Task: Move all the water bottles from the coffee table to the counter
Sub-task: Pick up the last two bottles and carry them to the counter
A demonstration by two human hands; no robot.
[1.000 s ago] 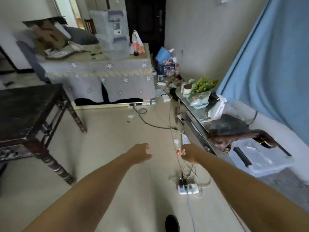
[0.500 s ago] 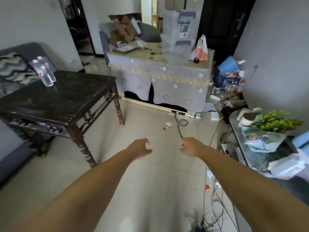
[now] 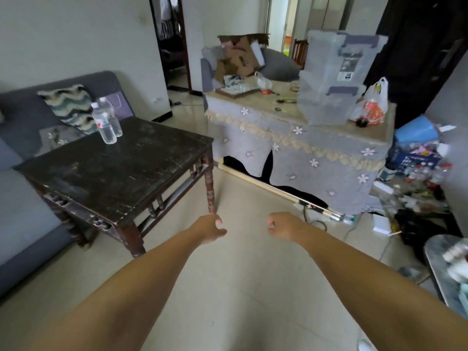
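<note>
Two clear water bottles stand close together at the far corner of the dark wooden coffee table (image 3: 131,173): the nearer bottle (image 3: 103,125) has a white cap, and the second bottle (image 3: 111,115) is partly hidden behind it. My left hand (image 3: 209,228) and my right hand (image 3: 283,226) are stretched out over the floor, well short of the bottles. Both hands are loosely curled and hold nothing. The glass counter (image 3: 445,269) shows at the right edge.
A grey sofa (image 3: 22,117) with a patterned cushion runs behind the coffee table. A cloth-covered table (image 3: 304,153) with clear plastic boxes (image 3: 334,77) and a carrier bag stands ahead. Clutter, cables and small bottles lie on the floor at right.
The view has swung left from the counter to the coffee table, bringing the sofa and both bottles into view. My hands stay empty and loosely curled in front of me.
</note>
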